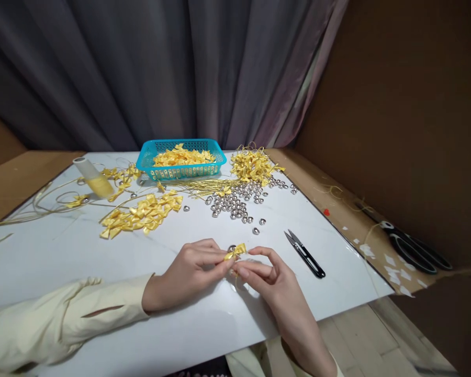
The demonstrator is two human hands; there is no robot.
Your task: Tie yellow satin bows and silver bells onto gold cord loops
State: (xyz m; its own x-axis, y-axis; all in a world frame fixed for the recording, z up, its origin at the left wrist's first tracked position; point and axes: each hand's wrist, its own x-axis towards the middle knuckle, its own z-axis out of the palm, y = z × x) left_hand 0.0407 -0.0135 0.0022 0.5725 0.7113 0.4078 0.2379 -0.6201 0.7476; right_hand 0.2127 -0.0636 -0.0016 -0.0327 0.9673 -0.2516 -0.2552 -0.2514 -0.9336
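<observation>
Between my hands, over the front of the white table, is a yellow ribbon bow (235, 252) with a small silver bell-like piece (231, 248) against it. My left hand (196, 267) pinches the bow between thumb and fingers from the left. My right hand (269, 275) is at the bow's right side, thumb and fingertips closed together by a thin gold cord (241, 285) that loops below. Whatever lies right between the right fingertips is mostly hidden. Snips (306, 255) with black handles rest to the right of my right hand.
Behind my hands lie loose yellow bows (145, 212) and scattered silver pieces (235, 201). A blue basket (180, 172) of bows stands at the back, beside a pile of corded bows (253, 165). A tilted bottle (94, 179) is at left; black scissors (412, 248) lie on the cardboard at right.
</observation>
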